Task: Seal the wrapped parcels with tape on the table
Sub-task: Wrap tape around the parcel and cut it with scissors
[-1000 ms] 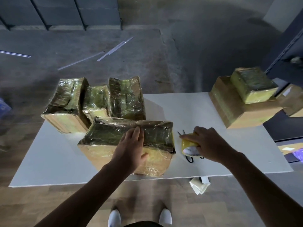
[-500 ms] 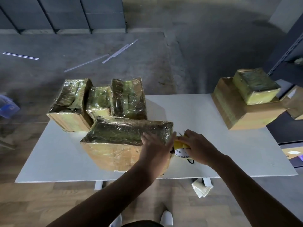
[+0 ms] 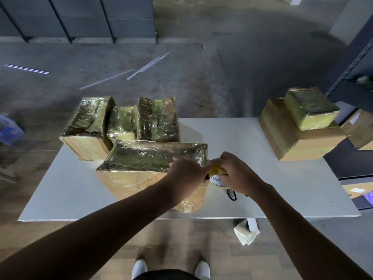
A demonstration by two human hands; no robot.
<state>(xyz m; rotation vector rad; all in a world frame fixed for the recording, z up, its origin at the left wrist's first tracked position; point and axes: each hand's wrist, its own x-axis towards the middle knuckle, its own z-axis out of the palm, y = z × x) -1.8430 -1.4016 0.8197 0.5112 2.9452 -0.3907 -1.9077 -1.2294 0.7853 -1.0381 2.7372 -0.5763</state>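
The large film-wrapped cardboard parcel [image 3: 145, 158] sat close to the front edge of the white rectangular counter [image 3: 282, 199], its near right corner almost at the lip. Three more film-wrapped parcels [image 3: 158, 120] crowded the back left corner, pressed side by side just behind it. At the back right corner stood a plain brown cardboard box [image 3: 292, 150] with a small yellow wrapped parcel [image 3: 310, 109] on top. A wide stretch of counter surface showed between the two groups and along the right front.

The right hand [image 3: 240, 174] gripped a roll of yellow tape [image 3: 217, 170] just beside the large parcel's right end, above black scissor handles [image 3: 232, 196]. The left hand [image 3: 185, 174] rested on that parcel's top right corner, touching the roll. Whether it pinched any tape could not be told. The roll's white core read "MADE" and "IN CHINA".
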